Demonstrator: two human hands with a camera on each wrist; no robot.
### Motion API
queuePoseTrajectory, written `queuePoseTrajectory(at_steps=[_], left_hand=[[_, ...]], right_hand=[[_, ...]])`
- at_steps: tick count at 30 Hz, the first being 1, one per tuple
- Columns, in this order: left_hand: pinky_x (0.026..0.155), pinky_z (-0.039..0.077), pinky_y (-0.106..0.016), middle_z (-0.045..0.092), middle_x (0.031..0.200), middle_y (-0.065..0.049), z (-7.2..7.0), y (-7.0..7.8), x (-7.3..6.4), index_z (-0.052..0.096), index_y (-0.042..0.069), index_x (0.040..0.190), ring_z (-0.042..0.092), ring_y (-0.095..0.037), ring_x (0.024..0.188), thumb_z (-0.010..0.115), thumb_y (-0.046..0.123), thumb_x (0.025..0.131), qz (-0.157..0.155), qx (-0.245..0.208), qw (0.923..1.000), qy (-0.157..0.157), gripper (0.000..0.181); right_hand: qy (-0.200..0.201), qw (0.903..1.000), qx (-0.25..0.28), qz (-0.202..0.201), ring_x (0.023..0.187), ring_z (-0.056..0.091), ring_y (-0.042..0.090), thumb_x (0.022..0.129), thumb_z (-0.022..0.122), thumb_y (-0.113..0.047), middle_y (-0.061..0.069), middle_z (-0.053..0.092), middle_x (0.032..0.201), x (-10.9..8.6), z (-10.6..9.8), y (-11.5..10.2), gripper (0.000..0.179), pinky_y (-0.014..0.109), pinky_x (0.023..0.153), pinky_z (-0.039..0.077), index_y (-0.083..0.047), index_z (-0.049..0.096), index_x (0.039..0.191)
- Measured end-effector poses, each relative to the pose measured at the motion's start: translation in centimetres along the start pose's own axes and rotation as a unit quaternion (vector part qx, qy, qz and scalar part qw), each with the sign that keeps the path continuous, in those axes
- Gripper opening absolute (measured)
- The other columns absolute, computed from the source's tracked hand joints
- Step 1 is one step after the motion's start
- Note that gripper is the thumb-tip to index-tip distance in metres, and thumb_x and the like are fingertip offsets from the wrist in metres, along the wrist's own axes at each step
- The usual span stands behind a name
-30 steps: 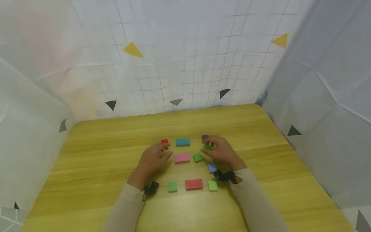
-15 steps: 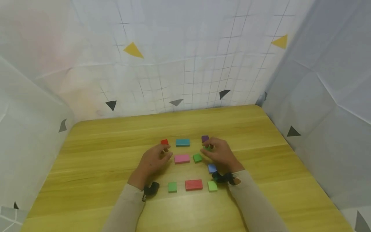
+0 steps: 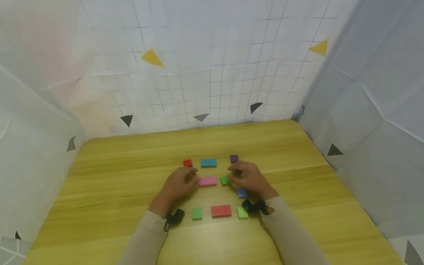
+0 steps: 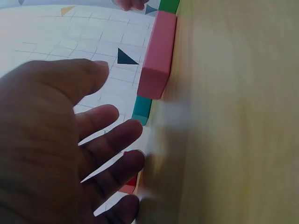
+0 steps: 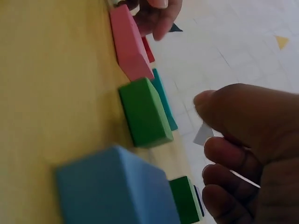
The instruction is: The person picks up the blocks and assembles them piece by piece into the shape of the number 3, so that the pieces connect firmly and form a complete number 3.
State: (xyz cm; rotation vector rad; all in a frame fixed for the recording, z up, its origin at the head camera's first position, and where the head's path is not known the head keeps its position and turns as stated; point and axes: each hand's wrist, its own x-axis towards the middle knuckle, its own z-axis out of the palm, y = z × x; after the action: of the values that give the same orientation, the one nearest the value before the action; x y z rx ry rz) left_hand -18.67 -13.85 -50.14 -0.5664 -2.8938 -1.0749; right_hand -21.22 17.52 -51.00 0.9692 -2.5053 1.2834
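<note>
Pink block [image 3: 208,181] and nearer green block [image 3: 223,180] are set on the wood-grained table [image 3: 116,191], between left hand [image 3: 179,184] and right hand [image 3: 250,179]. Nothing is gripped; both hands' fingers are loosely bent. A reach seems in hand; for any pinch, fingers would need to be brought lower. Whether the farther green block [image 5: 184,199] is touched cannot be told. No container is shown.

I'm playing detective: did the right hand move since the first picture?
Yes. In the head view, against the purple block, the right hand shifted slightly left and downward.

A wood-grain table [image 3: 109,191] stands before pale, grid-lined sheeting [image 3: 192,40] bearing yellow triangles [image 3: 152,58].
</note>
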Motion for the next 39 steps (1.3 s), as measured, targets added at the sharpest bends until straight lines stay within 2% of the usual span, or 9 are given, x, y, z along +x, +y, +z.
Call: queuePoseTrajectory(at_steps=[5, 8, 13, 19, 24, 31, 39], left_hand=[[0.093, 0.05, -0.039, 0.068, 0.11, 0.005, 0.3, 0.1, 0.0, 0.068, 0.016, 0.124, 0.06, -0.014, 0.103, 0.065, 0.042, 0.095, 0.012, 0.009, 0.9999, 0.0, 0.039], [0.092, 0.05, -0.038, 0.068, 0.11, 0.005, 0.3, 0.2, 0.0, 0.068, 0.016, 0.124, 0.06, -0.014, 0.102, 0.065, 0.043, 0.094, 0.013, 0.009, 0.9999, -0.003, 0.04], [0.095, 0.049, -0.038, 0.068, 0.112, 0.005, 0.3, 0.2, 0.0, 0.068, 0.017, 0.124, 0.059, -0.014, 0.105, 0.065, 0.048, 0.094, 0.01, 0.007, 0.9999, -0.012, 0.044], [0.1, 0.047, -0.04, 0.068, 0.119, 0.005, 0.6, 0.2, 0.0, 0.07, 0.018, 0.12, 0.059, -0.016, 0.113, 0.068, 0.045, 0.092, 0.035, 0.022, 0.9991, -0.009, 0.04], [0.104, 0.045, -0.04, 0.067, 0.122, 0.005, 0.9, 0.1, 0.0, 0.07, 0.019, 0.121, 0.058, -0.017, 0.119, 0.07, 0.043, 0.09, 0.038, 0.027, 0.9988, -0.015, 0.039], [0.102, 0.046, -0.039, 0.067, 0.118, 0.006, 1.0, 0.4, 0.2, 0.07, 0.02, 0.12, 0.06, -0.016, 0.114, 0.072, 0.042, 0.088, 0.039, 0.044, 0.998, -0.021, 0.038], [0.098, 0.048, -0.04, 0.068, 0.111, 0.007, 1.1, 0.3, 0.2, 0.071, 0.02, 0.116, 0.061, -0.016, 0.109, 0.075, 0.037, 0.088, 0.051, 0.051, 0.9973, -0.014, 0.033]], right_hand=[[-0.021, 0.9995, -0.009, -0.023, 0.082, 0.064, 0.013, 0.084, 0.081, -0.021, 0.003, 0.072, 0.097, -0.1, 0.3, -0.2, 0.029, 0.03, 0.072, 0.056, -0.005, 0.073, 0.107], [-0.025, 0.9993, -0.018, -0.023, 0.081, 0.063, 0.01, 0.084, 0.081, -0.023, 0.0, 0.072, 0.096, -0.1, 0.4, -0.2, 0.03, 0.029, 0.072, 0.056, -0.006, 0.074, 0.107], [-0.038, 0.9988, -0.028, -0.009, 0.083, 0.063, 0.008, 0.084, 0.081, -0.025, -0.003, 0.071, 0.098, -0.1, 0.5, 0.0, 0.03, 0.028, 0.074, 0.056, -0.009, 0.074, 0.109], [-0.043, 0.9979, -0.04, -0.026, 0.081, 0.061, 0.008, 0.084, 0.081, -0.027, -0.005, 0.07, 0.099, -0.1, 0.4, 0.3, 0.03, 0.027, 0.071, 0.054, -0.011, 0.075, 0.109], [-0.049, 0.9974, -0.042, -0.033, 0.081, 0.059, 0.008, 0.084, 0.082, -0.026, -0.007, 0.07, 0.101, -0.1, 0.4, 0.3, 0.029, 0.026, 0.069, 0.053, -0.013, 0.074, 0.109], [-0.071, 0.9966, -0.035, -0.021, 0.076, 0.055, 0.009, 0.083, 0.082, -0.02, -0.008, 0.068, 0.095, 0.1, 0.2, -0.1, 0.021, 0.024, 0.063, 0.049, -0.015, 0.074, 0.101], [-0.066, 0.9958, -0.058, -0.023, 0.081, 0.059, 0.006, 0.082, 0.083, -0.019, -0.007, 0.069, 0.101, -0.1, 0.5, 0.1, 0.018, 0.024, 0.068, 0.053, -0.014, 0.075, 0.097]])
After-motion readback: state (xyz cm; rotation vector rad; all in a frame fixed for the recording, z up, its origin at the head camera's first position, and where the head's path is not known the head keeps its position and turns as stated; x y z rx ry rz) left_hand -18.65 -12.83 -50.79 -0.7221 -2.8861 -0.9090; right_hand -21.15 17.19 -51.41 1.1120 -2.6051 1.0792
